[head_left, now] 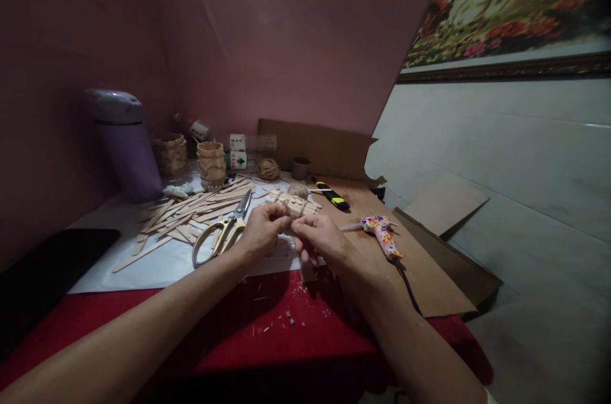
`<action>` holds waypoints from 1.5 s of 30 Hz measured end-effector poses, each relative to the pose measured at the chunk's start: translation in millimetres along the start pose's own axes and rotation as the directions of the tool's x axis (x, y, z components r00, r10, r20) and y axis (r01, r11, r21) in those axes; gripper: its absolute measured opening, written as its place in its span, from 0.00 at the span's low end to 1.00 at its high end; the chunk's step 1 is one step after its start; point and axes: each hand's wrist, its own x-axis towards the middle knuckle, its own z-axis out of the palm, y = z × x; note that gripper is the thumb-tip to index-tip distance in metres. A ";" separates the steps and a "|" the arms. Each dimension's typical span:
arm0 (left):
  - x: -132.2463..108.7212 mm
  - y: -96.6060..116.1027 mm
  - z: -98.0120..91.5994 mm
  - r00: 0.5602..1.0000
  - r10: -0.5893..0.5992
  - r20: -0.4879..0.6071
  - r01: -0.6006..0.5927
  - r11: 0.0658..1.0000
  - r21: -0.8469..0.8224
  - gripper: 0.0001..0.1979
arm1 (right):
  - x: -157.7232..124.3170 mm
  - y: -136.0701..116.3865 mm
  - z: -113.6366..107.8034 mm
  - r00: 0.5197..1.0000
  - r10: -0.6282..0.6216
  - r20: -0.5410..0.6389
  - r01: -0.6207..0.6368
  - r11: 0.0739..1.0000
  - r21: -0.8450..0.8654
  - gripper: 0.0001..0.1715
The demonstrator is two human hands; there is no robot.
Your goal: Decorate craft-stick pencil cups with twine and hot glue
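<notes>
A small piece made of wooden craft sticks (300, 205) with twine wrapped around it sits just beyond my fingertips, low over the white paper. My left hand (261, 227) is closed, thumb and fingers pinched at the near edge of this piece. Beside it, my right hand (325, 240) is pinched too, its fingertips almost meeting the left ones; whatever thin thing is between them is too small to make out. A ball of twine (298, 191) lies right behind the piece. Gold-handled scissors (223, 235) rest open-bladed to the left of my left hand.
Loose craft sticks (186, 213) spread over the left side. Behind them stand a purple bottle (126, 149), a stick-covered cup (211, 164) and another twine ball (268, 168). On cardboard (420, 283) at right lie a utility knife (331, 195) and a corded glue gun (382, 235).
</notes>
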 end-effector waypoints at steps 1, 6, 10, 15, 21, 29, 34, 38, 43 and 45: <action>-0.4 1.0 0.1 1.000 -0.011 -0.003 0.011 1.000 -0.009 0.08 | 0.1 -0.3 0.0 1.000 0.006 -0.006 -0.006 1.000 0.008 0.16; -2.7 5.9 1.0 0.995 -0.099 0.010 0.100 0.992 -0.074 0.12 | 3.2 -0.2 2.3 0.996 0.020 -0.083 -0.013 0.997 0.077 0.12; -3.7 5.9 2.0 0.989 -0.148 0.030 0.150 0.982 -0.116 0.14 | 6.2 3.3 4.4 0.988 0.011 -0.156 0.001 0.997 0.078 0.12; -2.8 4.2 0.5 0.990 -0.135 0.040 0.138 0.985 -0.107 0.15 | 6.8 4.1 6.3 0.977 -0.027 -0.210 0.029 1.000 0.005 0.16; -2.1 5.7 -0.2 0.991 -0.133 0.005 0.132 0.980 -0.149 0.15 | 3.8 7.4 6.4 0.930 -0.253 -0.267 0.183 0.948 -0.262 0.13; 3.3 1.3 -7.8 0.996 -0.067 -0.059 0.065 0.997 -0.039 0.12 | 2.5 8.5 2.1 0.836 -0.447 -0.317 0.143 0.737 -0.661 0.12; 23.1 5.4 -25.8 0.915 0.359 -0.186 -0.257 0.872 0.417 0.11 | 4.3 7.0 -0.4 0.814 -0.427 -0.394 0.031 0.710 -0.704 0.11; 45.6 9.8 -36.0 0.903 0.406 0.143 -0.405 0.692 0.597 0.31 | 3.8 5.6 -1.5 0.824 -0.403 -0.398 0.008 0.711 -0.703 0.11; 65.7 2.7 -40.8 0.893 0.222 0.392 -0.434 0.657 0.617 0.39 | 4.5 5.4 -2.8 0.817 -0.397 -0.418 -0.011 0.714 -0.700 0.11; 69.4 -0.3 -40.3 0.878 0.220 0.426 -0.460 0.636 0.619 0.36 | 6.3 6.5 -3.6 0.807 -0.402 -0.432 -0.022 0.711 -0.703 0.11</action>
